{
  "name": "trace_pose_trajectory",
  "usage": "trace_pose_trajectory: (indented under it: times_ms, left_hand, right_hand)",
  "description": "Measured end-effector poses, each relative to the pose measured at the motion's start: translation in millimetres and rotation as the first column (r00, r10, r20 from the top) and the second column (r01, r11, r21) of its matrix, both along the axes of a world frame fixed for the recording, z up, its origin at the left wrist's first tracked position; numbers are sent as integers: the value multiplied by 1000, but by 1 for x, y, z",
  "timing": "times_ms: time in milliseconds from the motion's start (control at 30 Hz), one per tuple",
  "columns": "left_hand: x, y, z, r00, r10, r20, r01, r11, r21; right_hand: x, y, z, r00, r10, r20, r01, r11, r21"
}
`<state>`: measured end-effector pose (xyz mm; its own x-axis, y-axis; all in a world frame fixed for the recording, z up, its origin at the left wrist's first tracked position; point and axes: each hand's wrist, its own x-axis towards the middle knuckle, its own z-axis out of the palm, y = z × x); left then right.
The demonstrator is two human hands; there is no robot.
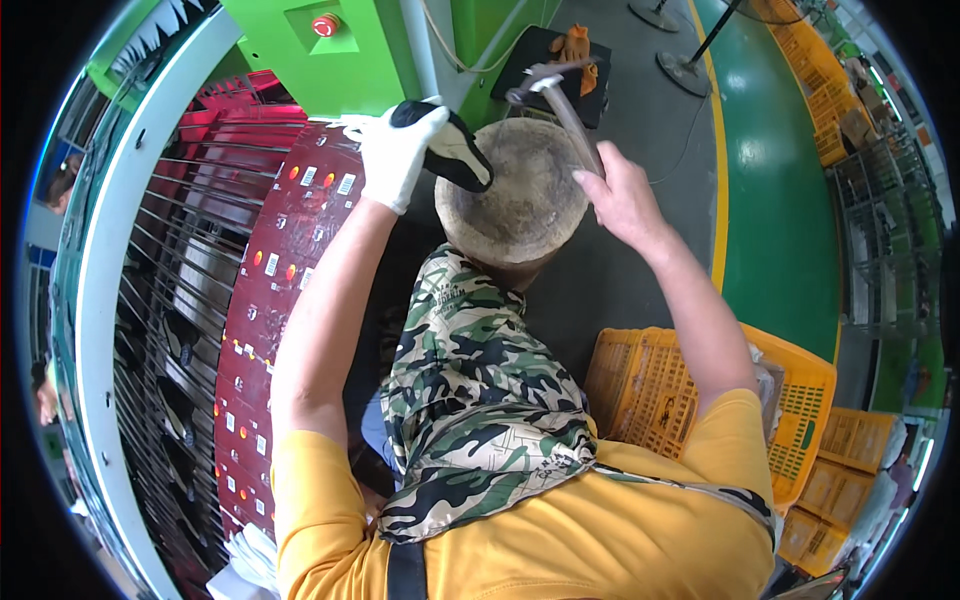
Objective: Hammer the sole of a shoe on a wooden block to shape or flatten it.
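Observation:
My left hand (393,158), in a white glove, is closed on a black shoe (460,155) with a pale inner or underside; I cannot tell which. The shoe's tip hangs over the left part of a worn, round block (535,195) like a stump. Whether it touches the block is unclear. My bare right hand (624,200) grips a hammer (572,120) by the lower end of its handle. The hammer is raised over the block's right side, its head up and away from the shoe.
A green machine (345,65) with a red button stands ahead on the left. Beside my left arm are a maroon drum-like panel (265,330) and metal rods. Orange gloves (573,48) lie on a black stool beyond the block. A yellow crate (640,385) stands at my right.

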<state>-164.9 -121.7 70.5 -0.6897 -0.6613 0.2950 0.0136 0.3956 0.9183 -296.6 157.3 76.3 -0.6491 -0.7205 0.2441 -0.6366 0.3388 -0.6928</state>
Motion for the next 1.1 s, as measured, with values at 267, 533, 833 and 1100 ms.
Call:
trace_pose_trajectory:
  times_ms: [267,533,833,1100]
  left_hand:
    - [53,-9,-34,952,165,-256,-107,968,226]
    - [78,64,-33,983,-148,-111,183,694,696]
    - [69,105,-104,970,-208,-128,175,226,958]
    - [123,170,-125,952,-306,-33,116,257,959]
  right_hand:
    - [72,41,-158,552,-183,814,252,967,46]
    - [146,54,-166,244,233,941,428,845,-320]
    - [191,68,-126,-27,290,957,443,861,-249]
    - [203,83,-144,80,204,976,446,868,-218]
